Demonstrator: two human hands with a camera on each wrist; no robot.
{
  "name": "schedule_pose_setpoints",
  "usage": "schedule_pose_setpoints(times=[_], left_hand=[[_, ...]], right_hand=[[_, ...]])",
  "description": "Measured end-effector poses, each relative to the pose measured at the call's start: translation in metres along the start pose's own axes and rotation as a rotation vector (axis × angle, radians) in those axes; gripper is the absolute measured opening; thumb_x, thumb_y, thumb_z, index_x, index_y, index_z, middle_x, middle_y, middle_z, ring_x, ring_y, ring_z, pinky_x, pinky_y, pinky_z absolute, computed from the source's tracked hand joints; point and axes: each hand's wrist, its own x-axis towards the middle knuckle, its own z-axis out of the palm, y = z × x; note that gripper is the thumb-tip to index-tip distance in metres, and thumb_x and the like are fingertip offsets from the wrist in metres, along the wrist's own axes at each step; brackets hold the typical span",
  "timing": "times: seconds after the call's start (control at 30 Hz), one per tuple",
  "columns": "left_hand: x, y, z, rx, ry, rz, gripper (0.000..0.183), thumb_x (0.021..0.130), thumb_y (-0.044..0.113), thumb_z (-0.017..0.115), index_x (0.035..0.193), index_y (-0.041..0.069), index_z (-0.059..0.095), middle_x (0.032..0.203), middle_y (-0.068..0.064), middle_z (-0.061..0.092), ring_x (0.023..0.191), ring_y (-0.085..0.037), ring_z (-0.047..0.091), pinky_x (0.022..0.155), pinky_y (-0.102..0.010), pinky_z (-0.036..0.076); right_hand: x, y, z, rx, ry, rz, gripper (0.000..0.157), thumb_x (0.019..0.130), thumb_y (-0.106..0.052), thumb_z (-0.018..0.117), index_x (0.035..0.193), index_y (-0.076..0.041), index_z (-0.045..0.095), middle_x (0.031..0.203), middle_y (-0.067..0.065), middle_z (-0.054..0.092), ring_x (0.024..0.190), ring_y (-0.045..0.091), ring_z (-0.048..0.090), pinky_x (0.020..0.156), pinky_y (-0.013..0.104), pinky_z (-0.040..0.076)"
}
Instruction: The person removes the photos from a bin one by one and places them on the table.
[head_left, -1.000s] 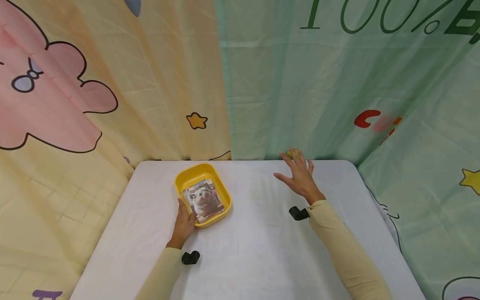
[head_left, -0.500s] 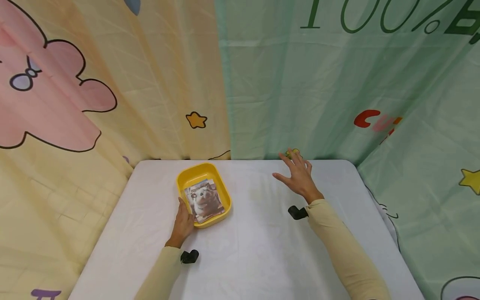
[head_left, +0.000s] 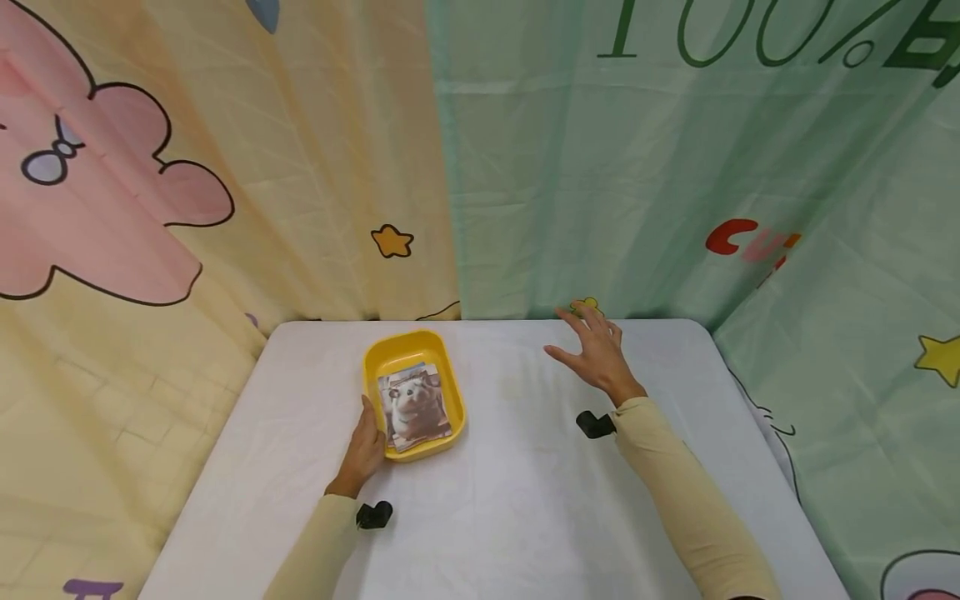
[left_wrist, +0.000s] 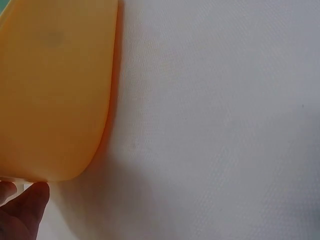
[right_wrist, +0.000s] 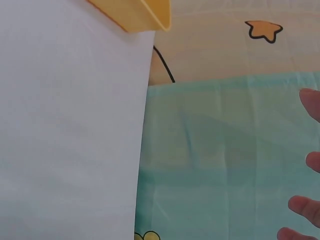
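A yellow plastic tray (head_left: 399, 355) lies left of centre on the white table, with a small stack of picture cards (head_left: 417, 407) inside; the top one shows a pale furry animal. At the tray's near left corner, my left hand (head_left: 362, 443) holds it, fingers along its left side and thumb at the near side. The left wrist view shows the tray's outer wall (left_wrist: 55, 90) large, with fingertips (left_wrist: 36, 197) against its lower edge. Over the table's far right part, my right hand (head_left: 597, 358) is spread and holds nothing. Its fingertips (right_wrist: 302, 205) show at the right wrist view's edge.
The white-covered table (head_left: 517, 492) ends at a printed curtain (head_left: 517, 208) behind. Another green curtain stretch (head_left: 847, 400) hangs along the right, and a yellow one (head_left: 105, 450) on the left. Black wrist cameras (head_left: 596, 425) sit beside both forearms.
The tray has turned slightly clockwise and shifted a little right, the cards with it. My left hand has turned along with it. My right hand has barely moved, its fingers bending slightly.
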Motion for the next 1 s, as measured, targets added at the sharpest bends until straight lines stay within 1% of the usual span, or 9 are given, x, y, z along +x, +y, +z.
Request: schedule_pose_setpoints(times=[0.13,0.4,0.47,0.57,0.67,0.73,1.0], left_hand=[[0.0,-0.001,0.0,-0.005,-0.015,0.017,0.067,0.092,-0.008,0.031,0.145,-0.016,-0.01,0.153,-0.036,-0.001,0.142,-0.047,0.003,0.114,-0.056,0.008],[-0.003,0.0,-0.001,0.01,-0.033,0.023,0.068,0.092,-0.008,0.033,0.145,-0.016,-0.009,0.153,-0.036,0.003,0.141,-0.048,0.007,0.113,-0.057,0.01],[-0.004,0.001,-0.001,0.009,-0.049,0.016,0.068,0.092,-0.007,0.032,0.146,-0.015,-0.009,0.154,-0.035,0.002,0.142,-0.047,0.007,0.114,-0.056,0.01],[-0.006,0.001,-0.002,0.005,-0.083,-0.014,0.068,0.094,-0.005,0.031,0.147,-0.011,-0.01,0.155,-0.032,-0.001,0.143,-0.044,0.004,0.115,-0.054,0.007],[-0.009,0.001,-0.001,0.006,-0.103,-0.03,0.068,0.095,-0.005,0.031,0.148,-0.009,-0.01,0.156,-0.03,-0.002,0.144,-0.043,0.004,0.115,-0.054,0.008],[-0.01,0.001,0.0,0.005,-0.107,-0.021,0.068,0.094,-0.005,0.032,0.149,-0.009,-0.01,0.156,-0.03,0.0,0.144,-0.043,0.005,0.115,-0.055,0.008],[-0.018,0.001,0.004,0.018,-0.114,0.057,0.067,0.094,-0.007,0.035,0.148,-0.012,-0.005,0.155,-0.033,0.004,0.142,-0.046,0.008,0.113,-0.057,0.011]], right_hand=[[0.0,0.0,0.0,0.005,0.001,-0.005,0.068,0.088,-0.041,0.069,0.143,-0.008,0.046,0.152,0.02,0.03,0.139,0.038,0.027,0.107,0.062,0.013],[0.0,-0.001,-0.001,0.008,0.001,0.006,0.066,0.089,-0.043,0.067,0.142,-0.009,0.048,0.149,0.018,0.035,0.138,0.036,0.03,0.108,0.061,0.012],[0.0,-0.001,-0.001,0.003,0.004,0.001,0.065,0.088,-0.042,0.067,0.141,-0.009,0.049,0.148,0.019,0.037,0.137,0.036,0.031,0.108,0.061,0.012],[0.0,-0.001,-0.001,0.001,0.015,-0.016,0.063,0.088,-0.041,0.068,0.139,-0.008,0.051,0.146,0.02,0.039,0.136,0.037,0.033,0.107,0.061,0.013],[0.0,-0.001,0.0,0.0,0.023,-0.031,0.061,0.088,-0.04,0.068,0.138,-0.008,0.053,0.145,0.02,0.041,0.135,0.036,0.034,0.106,0.061,0.014],[0.0,-0.002,0.001,0.009,0.027,-0.034,0.059,0.088,-0.04,0.068,0.137,-0.009,0.054,0.144,0.019,0.042,0.134,0.036,0.035,0.106,0.061,0.015],[0.0,-0.003,0.003,0.02,0.032,-0.029,0.055,0.088,-0.04,0.068,0.133,-0.009,0.058,0.141,0.018,0.047,0.132,0.034,0.038,0.106,0.06,0.016]])
